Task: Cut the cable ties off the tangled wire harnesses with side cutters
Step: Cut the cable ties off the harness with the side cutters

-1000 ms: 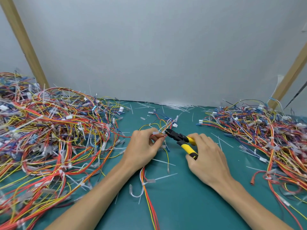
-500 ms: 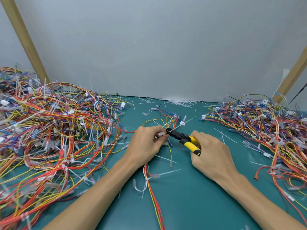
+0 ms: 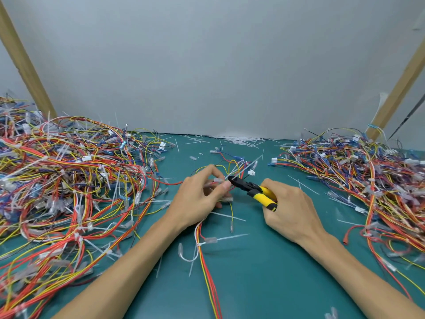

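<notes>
At the table's middle my left hand pinches a thin wire harness of red, yellow and white wires between thumb and fingers. The harness runs from the near edge up under that hand to loose ends beyond it. My right hand grips the yellow-handled side cutters. Their black jaws point left and meet the harness right at my left fingertips. A white cable tie still wraps the harness lower down, its tail sticking out to the right.
A big heap of tangled harnesses fills the left of the green mat. A second heap lies at the right. Cut white tie pieces litter the far edge by the grey wall. Wooden posts stand at both sides.
The cutter jaws have stayed at my left fingertips. My left fingers have shifted their pinch on the harness slightly; the view moved a little.
</notes>
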Tool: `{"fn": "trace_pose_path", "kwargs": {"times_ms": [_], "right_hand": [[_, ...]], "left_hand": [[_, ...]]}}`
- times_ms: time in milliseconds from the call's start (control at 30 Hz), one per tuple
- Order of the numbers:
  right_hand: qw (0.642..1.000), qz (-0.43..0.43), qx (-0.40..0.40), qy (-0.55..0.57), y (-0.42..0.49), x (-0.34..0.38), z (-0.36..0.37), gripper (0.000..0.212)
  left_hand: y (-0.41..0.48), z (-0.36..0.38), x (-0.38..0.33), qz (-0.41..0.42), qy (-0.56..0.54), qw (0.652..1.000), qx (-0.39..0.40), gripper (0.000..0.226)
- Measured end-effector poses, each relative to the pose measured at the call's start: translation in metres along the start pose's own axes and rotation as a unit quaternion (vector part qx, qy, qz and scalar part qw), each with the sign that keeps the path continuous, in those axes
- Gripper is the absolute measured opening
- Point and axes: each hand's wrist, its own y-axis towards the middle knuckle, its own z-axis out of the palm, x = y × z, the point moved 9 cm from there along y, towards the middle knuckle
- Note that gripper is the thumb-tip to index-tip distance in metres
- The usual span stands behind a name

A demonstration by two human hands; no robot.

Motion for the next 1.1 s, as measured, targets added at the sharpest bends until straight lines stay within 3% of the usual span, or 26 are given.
{"fn": "trace_pose_path", "kwargs": {"times_ms": [167, 600, 1100], "right_hand": [[1.000, 0.000, -0.004, -0.001, 0.000, -0.002, 0.001, 0.019], [0.996, -0.072, -0.004, -0.062, 0.000, 0.008, 0.005, 0.025], [0.997, -0.043, -0.002, -0.062, -0.001, 0.007, 0.002, 0.020]], "left_hand": [[0.004, -0.008, 0.004, -0.002, -0.057, 0.998, -0.028, 0.013], [0.005, 0.003, 0.014, -0.014, -0.040, 0.998, 0.049, 0.016], [0.007, 0.004, 0.017, -0.019, -0.043, 0.998, 0.047, 0.020]]}}
